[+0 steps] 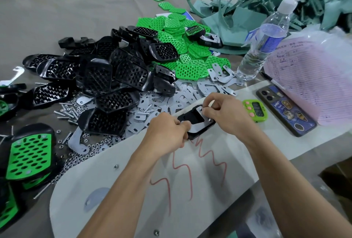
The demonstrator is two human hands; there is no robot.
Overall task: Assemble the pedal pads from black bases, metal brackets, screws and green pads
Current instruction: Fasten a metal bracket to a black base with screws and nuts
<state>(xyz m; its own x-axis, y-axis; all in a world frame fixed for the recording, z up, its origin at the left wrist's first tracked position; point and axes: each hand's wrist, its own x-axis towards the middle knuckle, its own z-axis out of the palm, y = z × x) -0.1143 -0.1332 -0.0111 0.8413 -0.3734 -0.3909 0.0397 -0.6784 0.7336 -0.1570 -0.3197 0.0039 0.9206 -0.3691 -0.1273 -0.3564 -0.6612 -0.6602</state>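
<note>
Base (187,118) lay on the white board (190,190) with the bracket (198,126) on top. Left hand (167,133) had fingers (183,125) curled round the near end, likely to stop it turning, while right hand (226,112) pinched what looked like a screw (200,107) at the far corner. Free room only on the board toward the body: loose brackets (152,104) crowded the left edge, timer (255,110) sat near on the right

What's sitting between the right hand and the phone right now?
A green timer with pink buttons lies between the right hand and the phone, on the white board; the head view shows it.
</note>
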